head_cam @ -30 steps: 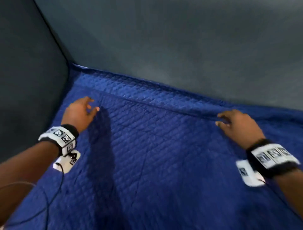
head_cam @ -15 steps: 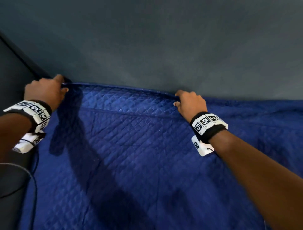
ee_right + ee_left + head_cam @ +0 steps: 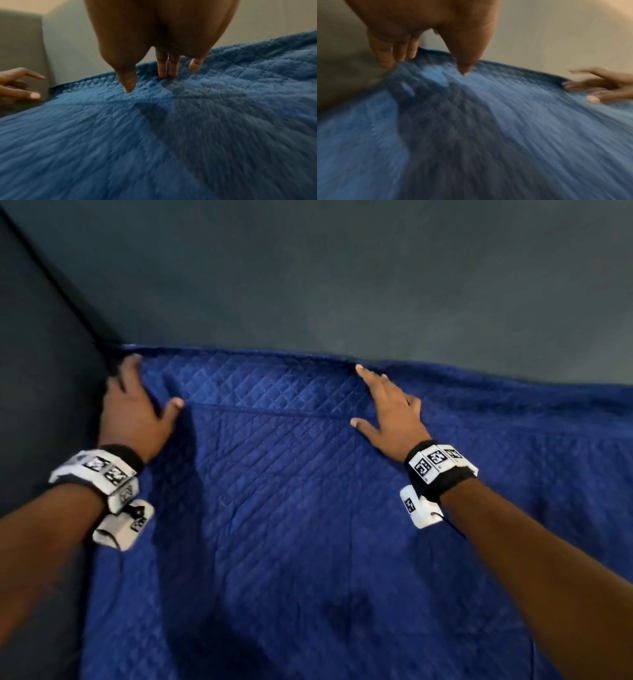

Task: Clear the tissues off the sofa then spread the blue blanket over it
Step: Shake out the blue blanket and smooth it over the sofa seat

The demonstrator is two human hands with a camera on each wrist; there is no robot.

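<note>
The quilted blue blanket (image 3: 291,508) lies spread over the sofa seat, its far edge along the grey backrest (image 3: 342,285). My left hand (image 3: 137,405) lies flat on the blanket's far left corner beside the armrest, fingers straight and thumb spread. My right hand (image 3: 387,405) presses flat near the far edge, fingertips at the hem. The left wrist view shows the left hand (image 3: 426,63) with fingers pointing down onto the blanket (image 3: 488,128). In the right wrist view the right hand (image 3: 154,75) touches the blanket (image 3: 120,135) with straight fingers. No tissues are in view.
The dark grey armrest (image 3: 41,405) rises at the left, meeting the backrest in the corner. A shallow fold line (image 3: 274,414) crosses the blanket between my hands. The blanket runs on to the right and toward me.
Both hands gripped the blanket's far edge half a second ago; now they lie flat on it with fingers straight. The camera has come closer.
</note>
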